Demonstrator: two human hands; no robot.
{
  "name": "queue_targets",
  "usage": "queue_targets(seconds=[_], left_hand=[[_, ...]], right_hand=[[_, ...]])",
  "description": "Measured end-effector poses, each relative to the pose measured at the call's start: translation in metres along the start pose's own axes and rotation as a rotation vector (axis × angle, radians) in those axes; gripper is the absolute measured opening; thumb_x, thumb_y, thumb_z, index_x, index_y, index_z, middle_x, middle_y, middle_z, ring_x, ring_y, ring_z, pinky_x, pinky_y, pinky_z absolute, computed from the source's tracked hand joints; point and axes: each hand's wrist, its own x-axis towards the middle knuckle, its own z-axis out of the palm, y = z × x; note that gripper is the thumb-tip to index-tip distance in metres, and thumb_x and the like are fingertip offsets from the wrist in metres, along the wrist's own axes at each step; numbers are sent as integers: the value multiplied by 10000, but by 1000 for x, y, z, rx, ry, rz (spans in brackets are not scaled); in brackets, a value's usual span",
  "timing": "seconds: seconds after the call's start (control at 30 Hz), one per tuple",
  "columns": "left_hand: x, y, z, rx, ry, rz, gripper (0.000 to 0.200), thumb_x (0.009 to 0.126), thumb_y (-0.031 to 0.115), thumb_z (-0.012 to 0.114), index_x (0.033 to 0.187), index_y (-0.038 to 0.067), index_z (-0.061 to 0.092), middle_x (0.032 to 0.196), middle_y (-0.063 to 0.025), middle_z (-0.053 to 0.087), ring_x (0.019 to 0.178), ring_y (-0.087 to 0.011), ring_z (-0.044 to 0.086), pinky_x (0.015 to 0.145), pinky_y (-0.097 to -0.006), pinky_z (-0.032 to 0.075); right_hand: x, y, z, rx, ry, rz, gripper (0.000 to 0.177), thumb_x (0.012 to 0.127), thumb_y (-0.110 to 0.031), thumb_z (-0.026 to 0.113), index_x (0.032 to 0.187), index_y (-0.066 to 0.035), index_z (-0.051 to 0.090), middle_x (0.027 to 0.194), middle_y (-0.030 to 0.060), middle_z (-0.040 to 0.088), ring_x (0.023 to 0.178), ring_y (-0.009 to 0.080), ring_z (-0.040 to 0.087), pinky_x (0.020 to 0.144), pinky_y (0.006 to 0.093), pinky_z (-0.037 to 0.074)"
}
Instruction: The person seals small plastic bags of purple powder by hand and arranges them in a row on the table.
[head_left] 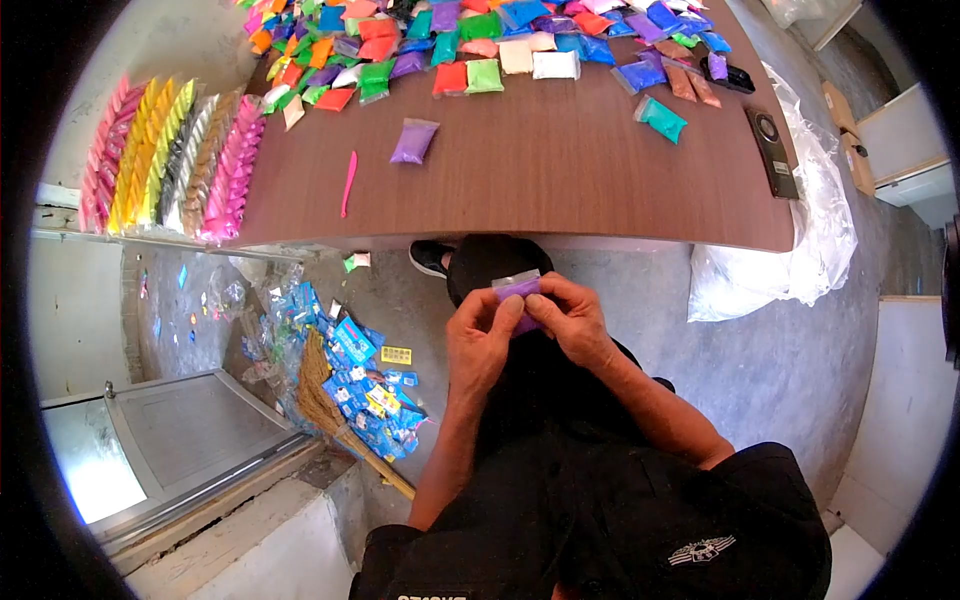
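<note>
Over my lap, both hands grip one small purple packet (pixel 518 288) with a clear top edge. My left hand (pixel 482 335) pinches its left side, thumb on the front. My right hand (pixel 568 318) closes on its right side, thumb also pressed to the front. The fingers behind the packet are partly hidden. On the brown table (pixel 540 170) in front of me lie another purple packet (pixel 413 141), a pink plastic stick tool (pixel 349 184) and a teal packet (pixel 661 120).
Many colourful packets (pixel 482 76) cover the table's far side. Bundled strips of packets (pixel 232 170) stand at its left corner. A dark phone-like device (pixel 770 150) lies at the right edge, near a white plastic bag (pixel 780 270). A broom (pixel 340 420) and blue wrappers (pixel 365 400) lie on the floor.
</note>
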Motion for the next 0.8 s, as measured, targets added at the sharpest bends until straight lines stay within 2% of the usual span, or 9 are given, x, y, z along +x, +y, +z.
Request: queue_targets(seconds=[0.13,0.33,0.4,0.47,0.6,0.73,0.8], left_hand=[[0,-2,-6,-11,24,-27,119,979,135,697,977,19,677,849,40,639,779,-38,565,700,-206,463],[-1,-8,-9,46,-32,29,114,976,125,698,974,13,674,851,38,642,778,-36,565,696,-202,461],[-1,-6,-4,65,-47,33,114,977,124,696,978,12,675,854,37,643,779,-36,566,696,-202,463],[-2,4,6,-15,39,32,116,978,125,696,991,11,681,866,36,647,789,-36,573,702,-203,469],[-1,-1,-4,8,30,-12,120,975,122,700,1006,6,685,874,32,650,801,-42,581,712,-206,477],[-1,0,-5,45,12,48,119,967,115,706,1014,7,686,870,25,653,796,-49,585,712,-206,478],[-1,0,-5,87,9,76,117,965,112,707,1016,8,686,866,25,651,789,-50,584,709,-204,476]], right_hand=[[0,-6,2,-76,-36,-49,215,1012,-186,619,1112,-8,687,971,10,620,837,92,569,727,254,486],[0,-3,-1,19,-26,114,214,1016,-203,616,1108,-21,679,970,6,633,848,86,586,736,247,514],[-2,-1,-1,37,9,39,203,1017,-203,613,1091,-26,679,953,6,633,841,83,590,730,245,521],[-1,0,-1,34,11,27,197,1015,-199,613,1084,-26,679,949,6,633,840,85,592,733,248,520],[1,7,1,-15,0,-50,172,1006,-176,621,1062,-25,680,936,12,630,839,95,597,751,255,517],[-1,-2,3,4,-1,2,156,1000,-158,626,1056,-25,687,950,18,643,853,102,606,769,261,516],[1,2,4,23,22,-58,155,998,-146,624,1062,-23,692,962,20,655,867,102,611,773,262,515]])
